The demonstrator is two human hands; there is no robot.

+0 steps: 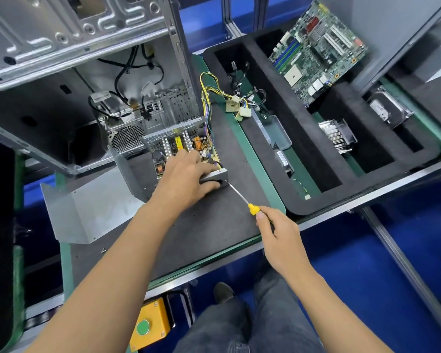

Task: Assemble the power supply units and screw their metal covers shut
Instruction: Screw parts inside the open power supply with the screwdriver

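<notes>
Nearest the bench edge, the right hand (278,233) grips a screwdriver (242,197) by its yellow handle, fingers curled round it. The slim steel shaft runs up and left, its tip meeting the near corner of the power supply unit (186,146). The left hand (189,177) clamps that unit from above, fingers over the near wall and thumb curled under the corner.

The unit sits on the black mat (214,225) with its top open: a perforated sheet-metal tray holding a board with copper coils, capacitors and finned heat sinks. It looks moderately heavy and rigid at the walls, fragile inside. Take hold by the outer steel walls only; folded edges may be sharp and bare metal may slide on the mat.

Left of it lies the metal cover (87,212), a bent grey sheet, smooth and thin, not yet fitted. Yellow and mixed wires (206,98) trail from the unit's far side.

Behind stands an open computer case (74,47). Farther right, a black foam tray (316,138) holds a green motherboard (318,47).
</notes>
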